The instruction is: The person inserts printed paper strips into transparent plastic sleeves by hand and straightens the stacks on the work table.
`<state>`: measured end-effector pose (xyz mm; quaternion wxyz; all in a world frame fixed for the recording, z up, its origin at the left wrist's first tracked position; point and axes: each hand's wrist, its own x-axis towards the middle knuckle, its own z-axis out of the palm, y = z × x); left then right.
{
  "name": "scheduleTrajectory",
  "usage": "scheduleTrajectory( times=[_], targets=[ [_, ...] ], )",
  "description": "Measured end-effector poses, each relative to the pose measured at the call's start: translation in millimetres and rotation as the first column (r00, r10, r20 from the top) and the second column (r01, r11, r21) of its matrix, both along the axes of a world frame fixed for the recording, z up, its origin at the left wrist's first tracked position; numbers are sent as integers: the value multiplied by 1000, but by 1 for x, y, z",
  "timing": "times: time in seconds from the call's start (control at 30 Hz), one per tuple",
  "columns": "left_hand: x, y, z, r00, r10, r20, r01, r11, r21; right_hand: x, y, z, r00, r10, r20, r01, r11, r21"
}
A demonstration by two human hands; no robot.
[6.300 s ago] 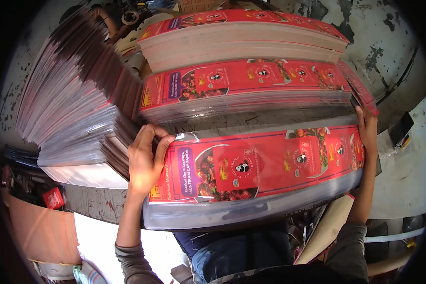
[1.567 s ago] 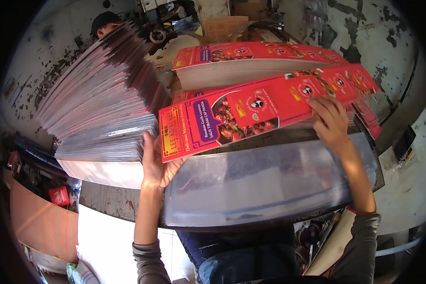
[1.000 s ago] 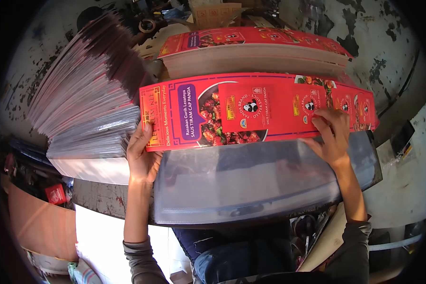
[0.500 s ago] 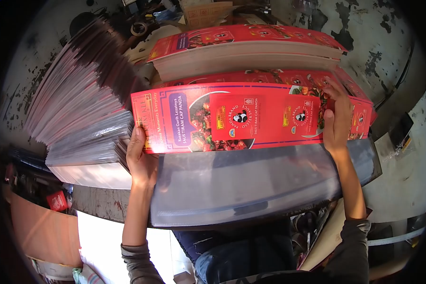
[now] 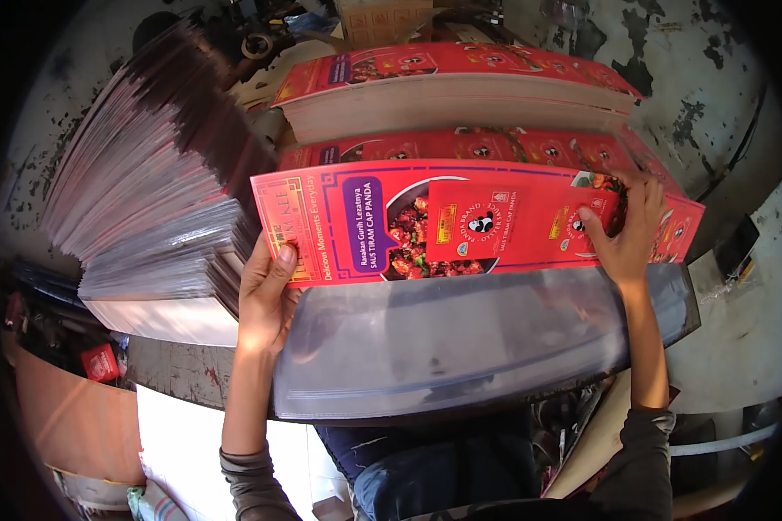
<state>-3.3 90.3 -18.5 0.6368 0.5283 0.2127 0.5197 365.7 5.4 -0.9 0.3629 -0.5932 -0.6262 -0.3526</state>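
A long red printed card (image 5: 379,226) with panda logos and food pictures is held tilted toward me. My left hand (image 5: 269,282) pinches its left end, thumb on the printed face. Near the other end, my right hand (image 5: 627,230) grips the card with the thumb in front and the fingers over the top edge. Below the card lies a stack of clear plastic sleeves (image 5: 443,347). Behind it are more red cards (image 5: 417,152), partly hidden by the held one, and a thick stack of the same cards (image 5: 460,95).
A tall fanned pile of plastic-covered sheets (image 5: 139,174) leans at the left, close to my left hand. A tape roll (image 5: 256,46) and a cardboard box (image 5: 387,22) are at the back. The worn dark table edge (image 5: 178,372) runs along the front.
The red card has shifted to the right and tilted more, with its left end closer to me. Both hands have moved with it and still hold it.
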Motion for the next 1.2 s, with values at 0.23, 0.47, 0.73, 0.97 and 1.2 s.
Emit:
scheduleTrajectory(
  times=[0.23,0.47,0.73,0.97,1.2],
  targets=[
    [-2,-1,1,761,102,-640,16,984,175,6,-5,0,994,-51,-100,58,996,70],
    [-4,-13,1,268,449,-852,261,818,513,11,-3,-2,994,-105,-9,105,993,48],
    [5,-17,-4,169,707,-686,457,560,690,19,-3,1,962,-249,-110,251,968,1],
    [11,-14,-2,280,660,-697,432,562,705,12,-4,22,974,-175,143,148,972,183],
    [13,-11,-1,435,711,-553,350,432,831,-13,7,55,989,25,145,-54,979,196]
  ],
)
